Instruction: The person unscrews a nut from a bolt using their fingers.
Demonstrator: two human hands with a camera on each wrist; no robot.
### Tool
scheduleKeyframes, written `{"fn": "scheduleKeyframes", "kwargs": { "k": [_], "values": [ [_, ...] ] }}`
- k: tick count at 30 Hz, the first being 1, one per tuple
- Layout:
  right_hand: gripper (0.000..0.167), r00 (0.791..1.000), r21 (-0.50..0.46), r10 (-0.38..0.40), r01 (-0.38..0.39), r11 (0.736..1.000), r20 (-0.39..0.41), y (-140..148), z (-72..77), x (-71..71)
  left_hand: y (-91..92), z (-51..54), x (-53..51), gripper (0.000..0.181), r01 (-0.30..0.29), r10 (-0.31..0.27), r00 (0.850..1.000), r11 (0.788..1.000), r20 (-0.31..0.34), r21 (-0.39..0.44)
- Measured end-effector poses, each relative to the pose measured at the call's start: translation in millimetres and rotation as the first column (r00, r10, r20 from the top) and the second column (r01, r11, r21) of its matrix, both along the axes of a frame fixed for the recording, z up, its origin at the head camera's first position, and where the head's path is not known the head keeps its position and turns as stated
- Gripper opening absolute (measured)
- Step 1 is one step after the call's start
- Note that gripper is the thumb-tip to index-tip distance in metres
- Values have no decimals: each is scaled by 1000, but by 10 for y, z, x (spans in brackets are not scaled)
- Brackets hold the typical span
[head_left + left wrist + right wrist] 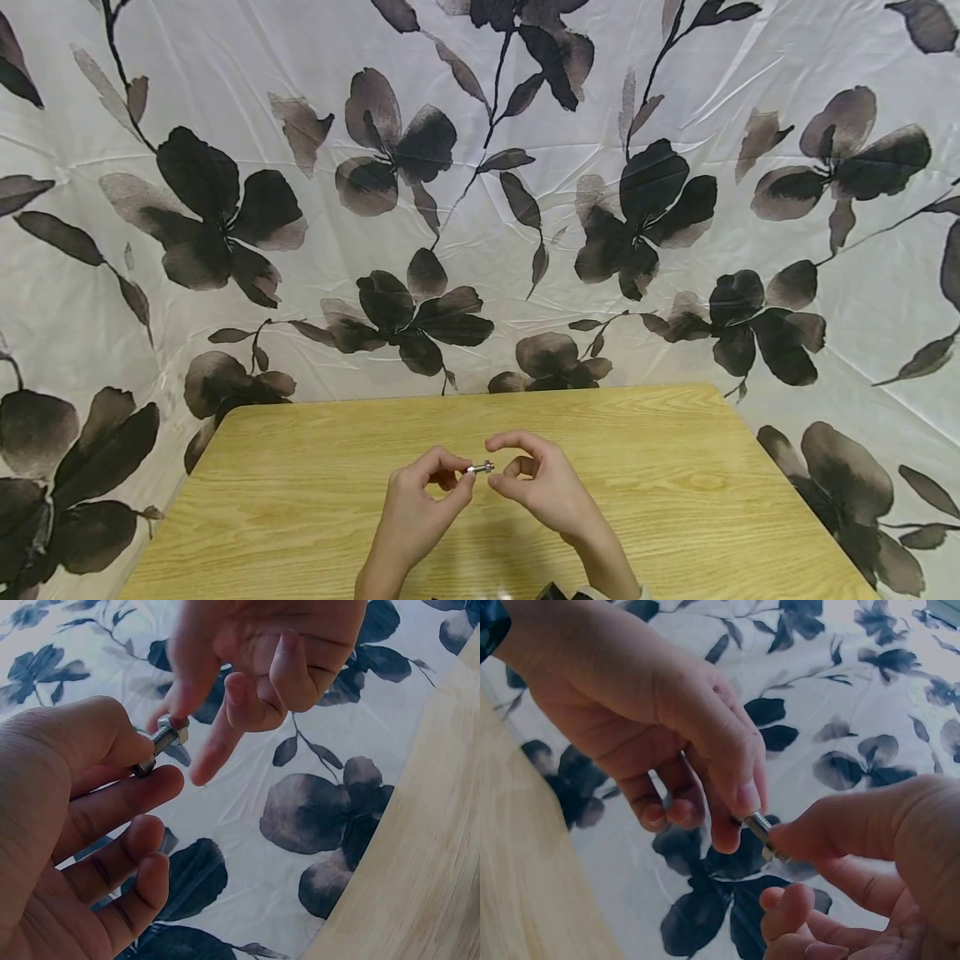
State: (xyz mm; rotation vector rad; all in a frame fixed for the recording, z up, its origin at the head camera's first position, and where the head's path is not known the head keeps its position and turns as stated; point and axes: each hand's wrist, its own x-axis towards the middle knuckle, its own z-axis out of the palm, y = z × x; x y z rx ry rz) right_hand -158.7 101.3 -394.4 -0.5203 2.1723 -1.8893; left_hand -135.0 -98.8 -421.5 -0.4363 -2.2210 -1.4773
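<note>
My left hand (pixel 422 498) pinches a small silver bolt (pixel 481 468) by one end, between thumb and index finger. Its threaded shank points toward the right hand, and a hex nut (pixel 174 730) sits near the far end. Around that end, my right hand (pixel 553 490) has its thumb and index finger spread apart. The right thumb (pixel 802 834) lies at or very near the nut; whether it touches cannot be told. In the left wrist view the right index finger (pixel 214 754) is stretched out, clear of the bolt, while other fingers are bent loosely.
Both hands are above a light wood-grain table (pixel 300 467) with rounded far corners. Behind and beside it hangs a white cloth (pixel 525 275) printed with dark flowers. A dark object (pixel 552 592) shows at the bottom edge, by the right wrist.
</note>
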Motion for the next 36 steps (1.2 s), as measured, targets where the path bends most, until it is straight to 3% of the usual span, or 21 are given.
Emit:
{"fn": "scheduleKeyframes", "kwargs": {
  "k": [9,16,26,29,33,36],
  "values": [
    [31,998,32,-14,13,999,55,-8,13,-5,4,14,3,27,-7,7,1000,1000,23,-6],
    [32,999,23,-18,17,1000,51,-12,-17,-20,13,21,13,25,-3,3,1000,1000,25,-6],
    [26,1000,8,-16,16,1000,16,-12,-11,-18,12,14,10,27,-10,10,1000,1000,10,-18],
    [21,1000,9,1,-1,1000,-28,-11,-14,-11,4,19,9,27,-17,17,1000,1000,6,-16],
    [29,997,9,20,-19,1000,-74,-16,-21,-9,-6,28,8,28,-24,24,1000,1000,5,-11],
    [29,998,4,4,-4,1000,-60,-27,-23,-15,-10,30,6,28,-22,22,1000,1000,6,-14]
  ]
}}
